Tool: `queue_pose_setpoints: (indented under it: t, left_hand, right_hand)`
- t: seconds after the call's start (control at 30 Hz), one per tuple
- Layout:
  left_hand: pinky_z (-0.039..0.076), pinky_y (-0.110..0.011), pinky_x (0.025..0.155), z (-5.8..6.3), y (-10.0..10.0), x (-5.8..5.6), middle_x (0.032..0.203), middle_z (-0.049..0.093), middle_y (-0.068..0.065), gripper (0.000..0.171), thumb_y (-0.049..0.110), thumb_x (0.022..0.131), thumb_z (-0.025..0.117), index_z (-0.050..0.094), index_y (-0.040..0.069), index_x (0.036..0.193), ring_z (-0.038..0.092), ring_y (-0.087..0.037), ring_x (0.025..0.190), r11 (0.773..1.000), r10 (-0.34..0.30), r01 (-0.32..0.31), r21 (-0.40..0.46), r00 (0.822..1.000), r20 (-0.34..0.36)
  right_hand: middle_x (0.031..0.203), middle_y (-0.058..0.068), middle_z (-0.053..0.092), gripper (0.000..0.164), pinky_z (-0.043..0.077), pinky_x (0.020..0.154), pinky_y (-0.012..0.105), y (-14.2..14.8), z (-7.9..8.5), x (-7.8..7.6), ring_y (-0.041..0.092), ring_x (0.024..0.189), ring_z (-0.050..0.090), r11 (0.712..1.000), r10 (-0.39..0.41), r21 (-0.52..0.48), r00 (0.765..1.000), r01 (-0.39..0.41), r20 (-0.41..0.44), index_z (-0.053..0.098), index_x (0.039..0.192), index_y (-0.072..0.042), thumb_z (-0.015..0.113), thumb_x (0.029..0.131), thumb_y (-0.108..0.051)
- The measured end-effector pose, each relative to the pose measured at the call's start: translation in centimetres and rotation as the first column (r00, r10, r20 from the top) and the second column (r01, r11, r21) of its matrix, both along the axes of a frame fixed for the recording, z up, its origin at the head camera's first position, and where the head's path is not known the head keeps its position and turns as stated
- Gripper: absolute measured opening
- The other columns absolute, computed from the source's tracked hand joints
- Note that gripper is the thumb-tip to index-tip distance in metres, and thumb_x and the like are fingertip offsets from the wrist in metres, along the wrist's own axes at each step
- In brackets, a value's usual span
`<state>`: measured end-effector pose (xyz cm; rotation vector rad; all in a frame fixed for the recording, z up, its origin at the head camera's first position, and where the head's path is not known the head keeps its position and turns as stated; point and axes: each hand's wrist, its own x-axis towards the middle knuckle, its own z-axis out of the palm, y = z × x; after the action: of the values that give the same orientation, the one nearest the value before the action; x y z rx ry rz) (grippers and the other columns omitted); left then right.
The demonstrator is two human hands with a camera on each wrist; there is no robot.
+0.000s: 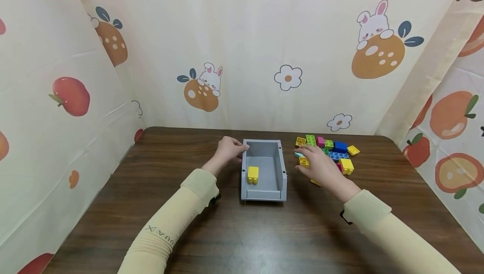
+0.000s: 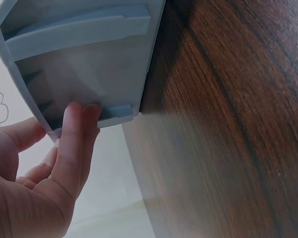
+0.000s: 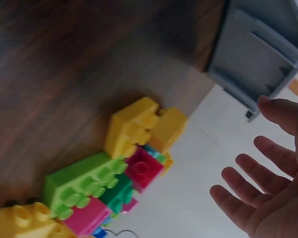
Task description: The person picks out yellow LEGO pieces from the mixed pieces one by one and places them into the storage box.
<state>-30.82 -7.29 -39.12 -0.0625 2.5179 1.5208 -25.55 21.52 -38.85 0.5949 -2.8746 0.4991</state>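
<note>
A grey plastic bin (image 1: 264,195) stands on the table with one yellow building brick (image 1: 253,174) lying inside, toward its left wall. My left hand (image 1: 228,149) grips the bin's far left corner, thumb at the rim and fingers against the outer side wall (image 2: 59,79), as the left wrist view shows. To the right of the bin, my right hand (image 1: 321,167) hovers with spread, slightly bent fingers, holding nothing. Below and beyond it lies a pile of building bricks, including a lime green brick (image 3: 82,181), a blue brick (image 1: 340,146) and a yellow brick (image 1: 346,166). The hand hides part of the pile.
The dark wooden table (image 1: 245,240) carries the bin and the pile. A printed curtain (image 1: 249,55) hangs behind the table's far edge and along both sides. A small yellow brick (image 1: 353,150) lies at the pile's right end.
</note>
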Motion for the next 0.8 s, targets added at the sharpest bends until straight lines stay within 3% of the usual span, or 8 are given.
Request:
queue_pose_setpoints:
  t: [0.23, 0.57, 0.8]
  left_hand:
    - [0.059, -0.038, 0.073, -0.2, 0.0, -0.2, 0.085, 0.067, -0.012, 0.026, 0.025, 0.087, 0.069, 0.070, 0.001, 0.094, 0.070, -0.024, 0.071, 1.000, 0.006, -0.006, -0.014, 1.000, 0.000]
    - [0.059, -0.039, 0.073, -0.1, 0.1, -0.3, 0.086, 0.066, -0.012, 0.025, 0.024, 0.087, 0.069, 0.070, 0.000, 0.095, 0.069, -0.025, 0.072, 1.000, 0.011, -0.011, -0.012, 1.000, 0.005]
    - [0.059, -0.039, 0.073, 0.0, 0.2, -0.3, 0.086, 0.066, -0.013, 0.026, 0.024, 0.087, 0.069, 0.070, 0.000, 0.096, 0.068, -0.019, 0.066, 1.000, 0.010, -0.010, -0.005, 1.000, 0.007]
  right_hand:
    - [0.124, 0.019, 0.057, 0.049, 0.049, 0.091, 0.055, 0.8, -1.6, -0.8, 0.038, 0.113, 0.052, 0.998, -0.042, 0.036, 0.999, 0.043, -0.027, 0.060, 0.121, -0.002, 0.077, 0.079, -0.021]
    - [0.126, 0.023, 0.054, 0.050, 0.044, 0.098, 0.056, 1.5, -3.5, -2.2, 0.041, 0.116, 0.049, 0.996, -0.057, 0.067, 0.998, 0.057, 0.005, 0.058, 0.121, 0.000, 0.077, 0.079, -0.020]
    - [0.125, 0.023, 0.054, 0.050, 0.045, 0.096, 0.057, 1.5, -4.0, -2.9, 0.041, 0.114, 0.051, 0.995, -0.073, 0.076, 0.997, 0.072, 0.014, 0.058, 0.119, 0.001, 0.078, 0.078, -0.019]
